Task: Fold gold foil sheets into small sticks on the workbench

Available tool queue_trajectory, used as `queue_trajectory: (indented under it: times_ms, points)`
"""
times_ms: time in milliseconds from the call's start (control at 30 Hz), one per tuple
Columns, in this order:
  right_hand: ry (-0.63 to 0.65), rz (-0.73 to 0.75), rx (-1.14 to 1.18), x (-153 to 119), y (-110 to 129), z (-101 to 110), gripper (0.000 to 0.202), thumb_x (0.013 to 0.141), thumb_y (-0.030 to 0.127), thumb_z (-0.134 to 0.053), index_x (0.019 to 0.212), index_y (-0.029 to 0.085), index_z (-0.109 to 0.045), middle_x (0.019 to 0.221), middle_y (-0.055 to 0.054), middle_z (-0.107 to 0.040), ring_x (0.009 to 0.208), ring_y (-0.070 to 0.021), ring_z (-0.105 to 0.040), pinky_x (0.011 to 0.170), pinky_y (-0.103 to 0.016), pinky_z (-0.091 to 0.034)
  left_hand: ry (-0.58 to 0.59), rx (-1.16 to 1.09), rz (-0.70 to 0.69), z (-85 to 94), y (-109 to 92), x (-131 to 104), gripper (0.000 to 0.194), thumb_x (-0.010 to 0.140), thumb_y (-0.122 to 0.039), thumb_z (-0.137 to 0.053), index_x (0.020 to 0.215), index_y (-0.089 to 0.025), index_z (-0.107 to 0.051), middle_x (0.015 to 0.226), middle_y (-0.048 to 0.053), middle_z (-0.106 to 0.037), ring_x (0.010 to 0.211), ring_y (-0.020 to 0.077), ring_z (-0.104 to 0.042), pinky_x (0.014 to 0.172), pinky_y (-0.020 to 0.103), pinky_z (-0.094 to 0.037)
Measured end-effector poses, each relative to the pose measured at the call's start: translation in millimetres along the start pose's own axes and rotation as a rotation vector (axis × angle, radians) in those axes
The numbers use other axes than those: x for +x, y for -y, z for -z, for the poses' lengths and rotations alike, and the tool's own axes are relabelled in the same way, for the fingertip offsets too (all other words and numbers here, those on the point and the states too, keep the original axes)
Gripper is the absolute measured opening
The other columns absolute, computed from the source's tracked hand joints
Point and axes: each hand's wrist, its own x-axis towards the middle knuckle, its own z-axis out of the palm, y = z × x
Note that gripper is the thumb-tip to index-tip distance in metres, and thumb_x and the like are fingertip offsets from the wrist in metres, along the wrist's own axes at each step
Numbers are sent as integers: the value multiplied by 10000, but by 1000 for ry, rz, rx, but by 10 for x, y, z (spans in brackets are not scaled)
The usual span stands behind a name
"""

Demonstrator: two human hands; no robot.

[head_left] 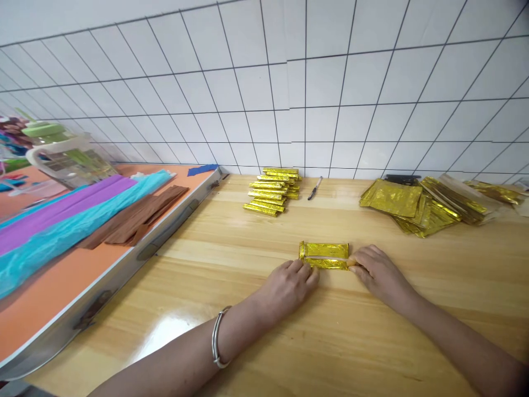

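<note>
A gold foil paper (326,250) lies on the wooden table, folded into a small rectangle with a pale slit running along its length. At its lower left corner, the curled fingers of my left hand (289,284) grip the near edge. My right hand (378,273) pinches the lower right end between thumb and fingers. The fingertips of both hands are partly hidden. Beyond them is a stack of narrow folded gold strips (268,193), with a pen (315,188) lying to its right.
Flat gold foil sheets (390,198) are piled at the back right beside a clear plastic bag (475,201). On the left, an orange-topped table (49,309) bears brown crepe paper (136,218), turquoise and purple strips, and a green-lidded bottle (74,160). A tiled wall (322,88) stands behind.
</note>
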Motion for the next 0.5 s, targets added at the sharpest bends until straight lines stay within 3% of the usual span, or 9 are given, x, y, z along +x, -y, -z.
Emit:
queue_trajectory:
  times_ms: [233, 500]
  points:
    - [-13, 7, -47, -7, 50, 19, 99, 858, 188, -481, 849, 206, -578, 847, -50, -603, 826, -207, -498, 720, -340, -392, 55, 38, -17, 9, -12, 5, 115, 871, -142, -464, 913, -169, -568, 935, 69, -583, 833, 201, -544, 644, 309, -414]
    - [47, 62, -471, -88, 323, 63, 196, 839, 76, -481, 935, 211, -587, 872, -63, -599, 856, -216, -499, 741, -335, -385, 20, 15, 20, -7, -23, 45, 296, 852, -116, -458, 1139, -163, -511, 1055, 77, -574, 884, 205, -549, 654, 301, -445]
